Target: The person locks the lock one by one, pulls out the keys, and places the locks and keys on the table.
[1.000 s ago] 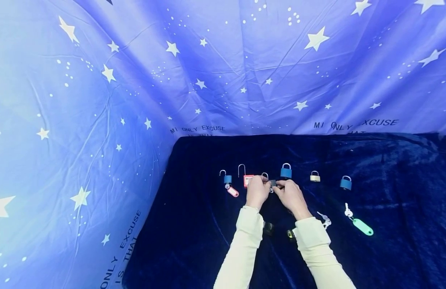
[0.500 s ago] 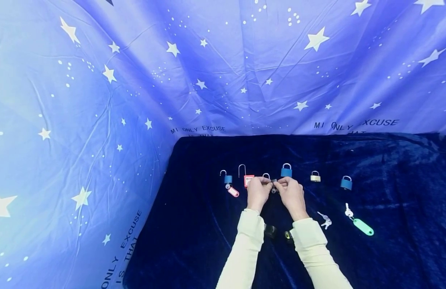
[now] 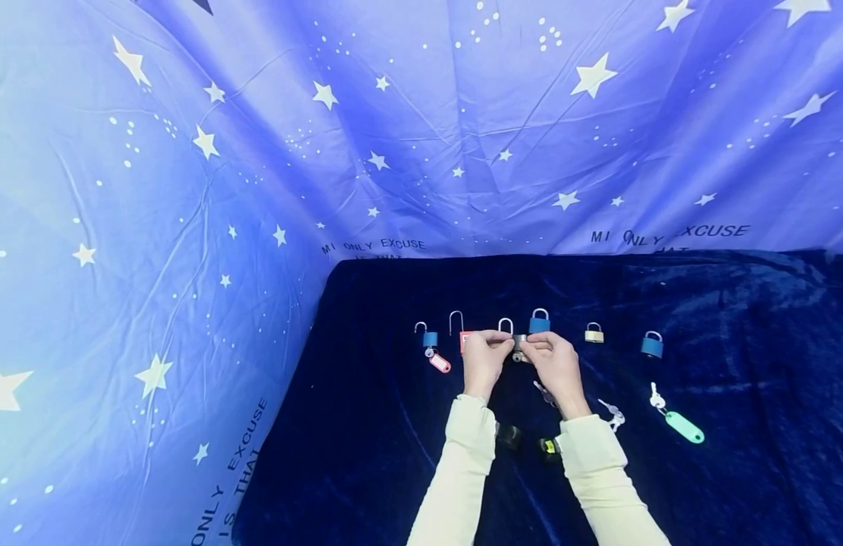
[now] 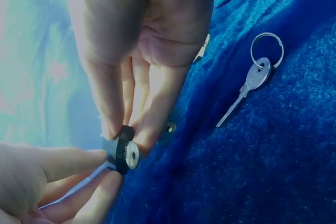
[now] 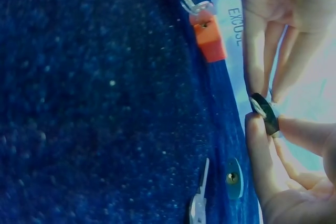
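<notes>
Both hands pinch one small dark padlock [image 3: 520, 343] between thumbs and fingers, above the cloth. My left hand [image 3: 486, 358] holds its left side and my right hand [image 3: 556, 368] its right. The shackle [image 3: 506, 324] shows beyond the fingers, left of the body; its lower ends are hidden. In the left wrist view a silver key head [image 4: 132, 155] sticks out of the padlock's underside. A red padlock [image 3: 465, 340] with a raised shackle lies partly behind my left hand. Just beyond my right hand stands a blue padlock [image 3: 540, 324].
At left lies a blue padlock [image 3: 430, 339] with its shackle open and a pink tag [image 3: 440, 365]. Toward the right are a brass padlock [image 3: 594, 334] and another blue padlock [image 3: 652, 345]. Loose keys [image 3: 612, 415] and a green key tag [image 3: 685, 427] lie nearer.
The padlock has turned and risen slightly in both hands, and more of its shackle shows. My right wrist has shifted right since half a second ago, uncovering a loose key beside it.
</notes>
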Demonstrator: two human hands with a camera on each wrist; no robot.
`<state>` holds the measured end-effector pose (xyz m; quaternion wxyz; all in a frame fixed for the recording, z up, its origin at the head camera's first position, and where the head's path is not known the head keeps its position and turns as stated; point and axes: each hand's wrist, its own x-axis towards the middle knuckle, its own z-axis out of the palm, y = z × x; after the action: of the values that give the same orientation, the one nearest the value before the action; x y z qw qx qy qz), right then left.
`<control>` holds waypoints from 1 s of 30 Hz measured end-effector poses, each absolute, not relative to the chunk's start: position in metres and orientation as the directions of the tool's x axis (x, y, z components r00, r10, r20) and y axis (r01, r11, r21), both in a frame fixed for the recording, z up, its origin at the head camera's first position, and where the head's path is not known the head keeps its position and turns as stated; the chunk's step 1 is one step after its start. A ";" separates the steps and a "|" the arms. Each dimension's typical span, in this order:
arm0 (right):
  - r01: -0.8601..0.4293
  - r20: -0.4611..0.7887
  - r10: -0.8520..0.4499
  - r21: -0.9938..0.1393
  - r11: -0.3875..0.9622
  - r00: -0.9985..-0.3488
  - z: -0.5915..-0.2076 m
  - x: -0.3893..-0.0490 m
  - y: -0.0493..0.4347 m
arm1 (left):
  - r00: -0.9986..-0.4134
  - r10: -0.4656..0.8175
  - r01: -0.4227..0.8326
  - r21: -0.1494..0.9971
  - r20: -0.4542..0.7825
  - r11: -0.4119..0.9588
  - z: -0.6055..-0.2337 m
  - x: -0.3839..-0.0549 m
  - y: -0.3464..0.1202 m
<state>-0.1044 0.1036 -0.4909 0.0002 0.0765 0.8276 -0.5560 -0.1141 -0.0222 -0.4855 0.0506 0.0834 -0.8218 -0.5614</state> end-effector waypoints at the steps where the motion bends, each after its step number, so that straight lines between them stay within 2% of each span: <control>1: 0.137 -0.103 0.116 -0.931 0.339 -0.988 -0.490 -0.104 0.104 | -0.980 -0.196 -0.076 0.936 -0.008 0.344 -0.486 -0.114 -0.023; 12: 0.172 -0.169 0.044 -0.983 0.071 -0.985 -0.485 -0.098 0.109 | -0.980 -0.198 -0.029 0.946 0.038 0.322 -0.489 -0.111 -0.028; 17: 0.174 -0.175 0.025 -0.984 -0.040 -0.984 -0.486 -0.096 0.111 | -0.981 -0.186 0.000 0.966 0.049 0.258 -0.489 -0.111 -0.030; 30: 0.175 -0.178 0.020 -0.980 -0.094 -0.984 -0.485 -0.091 0.114 | -0.979 -0.200 -0.049 0.999 -0.044 0.017 -0.487 -0.115 -0.041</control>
<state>-0.0910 0.1139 -0.4854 0.0527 0.0728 0.6710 -0.7360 -0.1148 -0.0413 -0.4873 0.0543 0.0873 -0.7109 -0.6957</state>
